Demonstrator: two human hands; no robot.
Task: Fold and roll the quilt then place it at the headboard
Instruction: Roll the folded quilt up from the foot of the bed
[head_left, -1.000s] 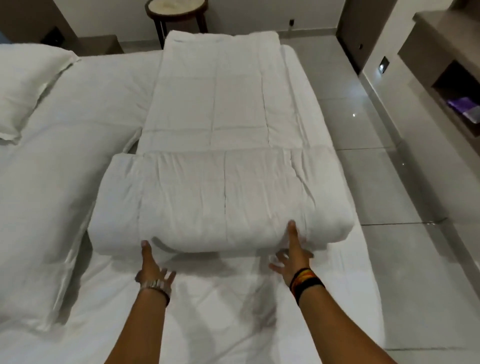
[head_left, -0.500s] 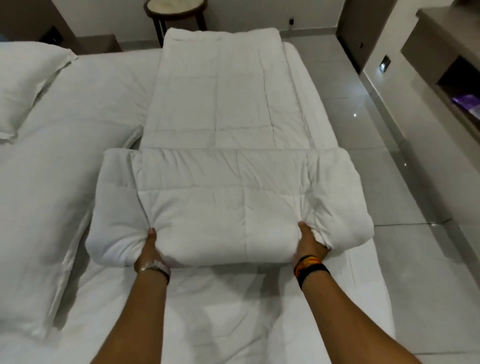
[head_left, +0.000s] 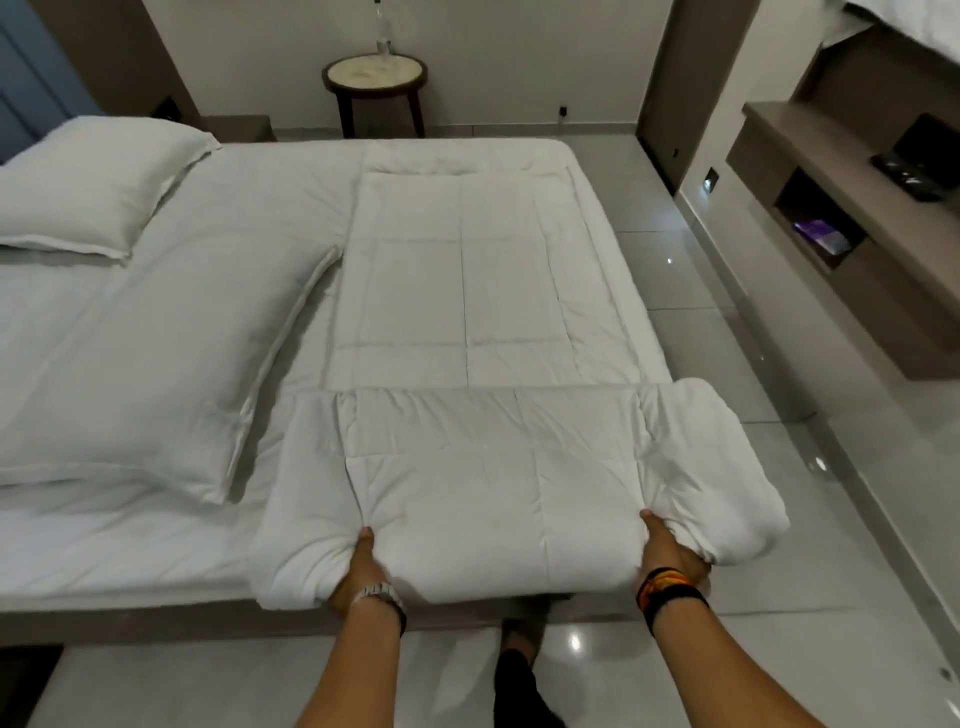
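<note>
Both hands have gone from flat against the roll (head_left: 488, 488) to clamped on its near edge — left hand (head_left: 358, 569), right hand (head_left: 670, 553) — ready to turn it toward the bed's (head_left: 156, 577) far end.

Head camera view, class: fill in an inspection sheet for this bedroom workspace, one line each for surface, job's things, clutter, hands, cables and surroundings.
Surface: bed with white sheet; near edge at the person's feet.
Job's things: quilt folded into a long strip along the bed's right side, near end rolled or folded into a thick bundle.
Clutter: two pillows on the bed's left part.
Hands: left hand and right hand both grip the bundle's near edge, fingers tucked underneath.
Cables: nothing seen.
Surroundings: round side table beyond the bed, wall shelf unit at right, glossy tiled floor.
</note>
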